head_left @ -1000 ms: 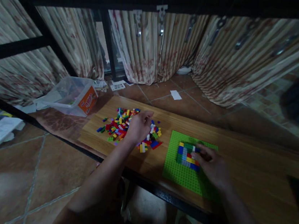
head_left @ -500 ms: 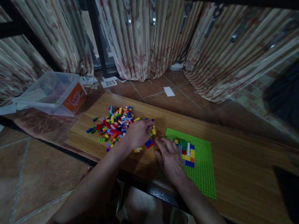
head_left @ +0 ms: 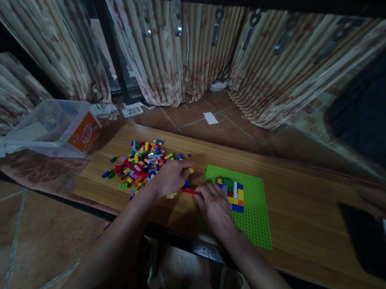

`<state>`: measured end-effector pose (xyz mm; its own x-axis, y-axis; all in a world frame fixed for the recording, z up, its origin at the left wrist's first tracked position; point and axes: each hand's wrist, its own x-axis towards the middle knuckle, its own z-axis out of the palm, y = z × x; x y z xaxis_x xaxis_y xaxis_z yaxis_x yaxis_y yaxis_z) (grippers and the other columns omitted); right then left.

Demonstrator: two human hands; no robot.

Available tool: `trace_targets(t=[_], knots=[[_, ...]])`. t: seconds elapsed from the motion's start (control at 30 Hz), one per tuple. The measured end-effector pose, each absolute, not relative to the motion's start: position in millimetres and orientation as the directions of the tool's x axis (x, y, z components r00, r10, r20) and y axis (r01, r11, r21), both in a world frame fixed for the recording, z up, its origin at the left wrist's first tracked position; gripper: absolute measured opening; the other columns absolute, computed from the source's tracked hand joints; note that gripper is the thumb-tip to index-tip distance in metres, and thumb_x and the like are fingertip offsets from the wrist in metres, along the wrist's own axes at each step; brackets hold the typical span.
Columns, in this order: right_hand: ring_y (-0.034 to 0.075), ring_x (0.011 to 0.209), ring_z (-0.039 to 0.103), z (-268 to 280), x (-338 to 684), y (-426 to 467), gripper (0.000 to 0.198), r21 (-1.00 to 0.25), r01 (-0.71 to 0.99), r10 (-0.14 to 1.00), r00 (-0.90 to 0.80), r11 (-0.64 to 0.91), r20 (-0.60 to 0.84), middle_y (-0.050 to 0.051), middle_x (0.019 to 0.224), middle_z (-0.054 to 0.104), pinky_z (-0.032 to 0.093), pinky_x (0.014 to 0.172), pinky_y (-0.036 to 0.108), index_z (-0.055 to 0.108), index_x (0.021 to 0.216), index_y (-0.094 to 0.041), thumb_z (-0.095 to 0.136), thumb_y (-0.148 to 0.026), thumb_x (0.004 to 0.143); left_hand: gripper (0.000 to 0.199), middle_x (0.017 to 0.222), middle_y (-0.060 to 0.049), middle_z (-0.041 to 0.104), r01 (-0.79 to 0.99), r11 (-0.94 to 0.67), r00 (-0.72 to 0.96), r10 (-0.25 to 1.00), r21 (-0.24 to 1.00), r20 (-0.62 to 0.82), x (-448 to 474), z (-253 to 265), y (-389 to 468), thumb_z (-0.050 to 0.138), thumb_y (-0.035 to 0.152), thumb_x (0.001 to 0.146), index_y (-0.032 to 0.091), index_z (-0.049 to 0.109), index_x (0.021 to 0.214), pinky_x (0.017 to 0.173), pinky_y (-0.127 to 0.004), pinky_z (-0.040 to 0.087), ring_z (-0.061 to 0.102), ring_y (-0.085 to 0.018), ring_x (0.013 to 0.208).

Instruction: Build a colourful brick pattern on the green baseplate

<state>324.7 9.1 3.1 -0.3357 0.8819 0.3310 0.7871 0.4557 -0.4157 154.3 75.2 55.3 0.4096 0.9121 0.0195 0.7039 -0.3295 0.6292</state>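
Two palms down: right hand (head_left: pixel 214 207) pinching a red piece (head_left: pixel 189 191), left hand (head_left: pixel 172 177) of uncertain grip; transparent bin (head_left: pixel 84 135), contents indistinct.

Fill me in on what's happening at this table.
A person is handling toy bricks. The right hand holds a thin red piece beside the green baseplate, which carries a multicoloured patch of bricks. The left hand is at the loose brick pile; whether it grips anything is unclear.
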Motion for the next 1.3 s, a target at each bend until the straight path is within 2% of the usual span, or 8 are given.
trace_targets(t=[0.17, 0.4, 0.53, 0.67, 0.77, 0.9, 1.07, 1.3], knots=[[0.018, 0.084, 0.060, 22, 339, 1, 0.010, -0.614, 0.696, 0.915, -0.163, 0.372, 0.369, 0.004, 0.085, 0.066, 0.046, 0.077, 0.030, 0.059, 0.089, -0.020, 0.051, -0.024, 0.092, 0.029, 0.097, -0.006, 0.071, 0.561, -0.295, 0.440, 0.898, 0.773, 0.023, 156, 49, 77, 0.049, 0.022, 0.088, 0.015, 0.069, 0.107, 0.077, -0.026, 0.049, 0.064, -0.017, 0.086], [0.016, 0.079, 0.063, 33, 360, -6, 0.009, -0.704, 0.666, 0.949, -0.024, 0.249, 0.313, 0.002, 0.086, 0.068, 0.047, 0.074, 0.029, 0.062, 0.089, -0.021, 0.053, -0.024, 0.088, 0.026, 0.076, -0.002, 0.066, 0.248, -0.051, 0.543, 0.834, 0.967, -0.096, 172, 48, 68, 0.057, 0.032, 0.085, 0.012, 0.068, 0.098, 0.065, -0.023, 0.046, 0.059, -0.012, 0.067], [0.016, 0.080, 0.064, 33, 363, -8, 0.013, -0.719, 0.650, 0.955, -0.034, 0.245, 0.294, 0.003, 0.089, 0.069, 0.049, 0.075, 0.029, 0.064, 0.093, -0.021, 0.052, -0.023, 0.088, 0.028, 0.074, -0.002, 0.064, 0.105, 0.107, 0.534, 0.833, 0.989, -0.147, 187, 46, 64, 0.063, 0.037, 0.081, 0.011, 0.067, 0.091, 0.066, -0.023, 0.047, 0.059, -0.011, 0.067], [0.017, 0.084, 0.065, 32, 366, -10, 0.015, -0.732, 0.639, 0.958, -0.027, 0.236, 0.285, 0.003, 0.093, 0.071, 0.049, 0.079, 0.029, 0.066, 0.095, -0.021, 0.054, -0.025, 0.087, 0.029, 0.071, -0.001, 0.063, 0.058, 0.147, 0.519, 0.840, 0.987, -0.155, 199, 45, 62, 0.066, 0.040, 0.078, 0.012, 0.067, 0.085, 0.065, -0.023, 0.046, 0.057, -0.010, 0.064], [0.016, 0.079, 0.065, 34, 374, -11, 0.016, -0.739, 0.650, 0.974, -0.012, 0.179, 0.225, 0.002, 0.089, 0.072, 0.048, 0.075, 0.029, 0.067, 0.093, -0.022, 0.053, -0.028, 0.087, 0.028, 0.071, -0.001, 0.062, 0.016, 0.148, 0.526, 0.840, 0.989, -0.134, 207, 42, 60, 0.066, 0.040, 0.078, 0.012, 0.067, 0.083, 0.065, -0.022, 0.045, 0.056, -0.010, 0.064], [0.016, 0.066, 0.063, 39, 395, -6, 0.019, -0.718, 0.696, 0.983, 0.130, 0.005, 0.132, 0.002, 0.081, 0.071, 0.046, 0.065, 0.029, 0.068, 0.088, -0.021, 0.054, -0.032, 0.085, 0.026, 0.074, -0.001, 0.062, 0.012, 0.149, 0.491, 0.861, 0.989, -0.136, 213, 33, 59, 0.064, 0.037, 0.079, 0.013, 0.067, 0.088, 0.066, -0.023, 0.046, 0.056, -0.011, 0.066], [0.019, 0.071, 0.064, 39, 424, 4, 0.019, -0.599, 0.766, 0.950, 0.312, -0.234, 0.028, 0.004, 0.080, 0.072, 0.044, 0.067, 0.031, 0.070, 0.083, -0.020, 0.056, -0.034, 0.082, 0.022, 0.074, -0.002, 0.063, 0.104, 0.086, 0.459, 0.879, 0.991, -0.124, 214, 26, 61, 0.061, 0.032, 0.080, 0.013, 0.067, 0.090, 0.067, -0.025, 0.046, 0.057, -0.013, 0.067], [0.019, 0.068, 0.064, 30, 428, 5, 0.020, -0.578, 0.786, 0.952, 0.302, -0.218, 0.051, 0.004, 0.077, 0.072, 0.043, 0.064, 0.030, 0.069, 0.086, -0.021, 0.055, -0.034, 0.081, 0.019, 0.074, -0.001, 0.064, 0.223, 0.008, 0.485, 0.866, 0.975, -0.119, 213, 32, 59, 0.058, 0.026, 0.082, 0.013, 0.068, 0.090, 0.065, -0.024, 0.044, 0.057, -0.013, 0.068]])
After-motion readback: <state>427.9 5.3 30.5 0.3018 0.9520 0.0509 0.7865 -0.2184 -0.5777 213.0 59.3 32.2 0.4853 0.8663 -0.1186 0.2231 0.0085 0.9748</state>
